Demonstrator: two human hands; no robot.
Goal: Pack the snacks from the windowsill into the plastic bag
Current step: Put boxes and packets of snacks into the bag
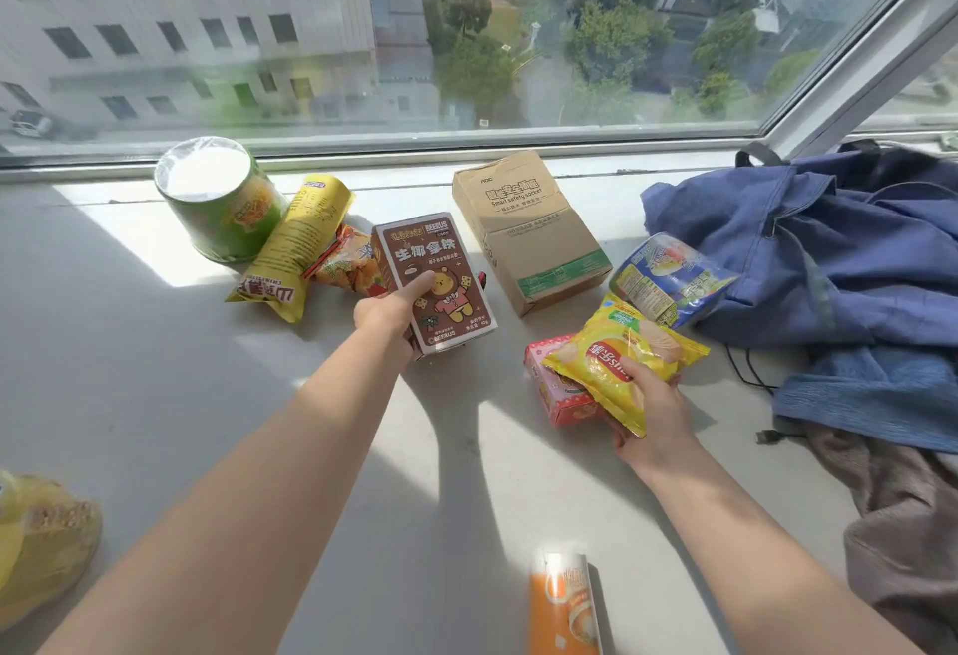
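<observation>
Brown printed cardboard: a flat rectangular box (435, 281), marked "BEERUS" at top and bottom with a cartoon bear on the face, is gripped at its lower left edge by the left hand (394, 312), thumb laid across the front and fingers wrapped behind. Whether the box is clear of the windowsill (155, 369) cannot be told.

A glossy yellow crisp bag (622, 359), puffed and crinkled, with a red oval logo, is pinched at its near end by the right hand (653, 411). It lies over a pink carton (557, 390).

The sill is matt, pale grey, and partly sunlit. Further snacks are noted on it:
- a green round tub (223, 198), film-sealed on top, tilted;
- a long yellow foil packet (295, 245) leaning on the tub;
- an orange crumpled packet (347, 260) beside it, partly behind the brown box;
- a blue-and-white shiny packet (668, 276) against blue woven fabric (829, 250);
- an orange tube (562, 608) at the near edge.

A kraft cardboard box (523, 229), creased, is printed "Smart safety socket".

A thin yellow plastic bag (36, 540), translucent and wrinkled, is seen at the lower left, well apart from both hands.
</observation>
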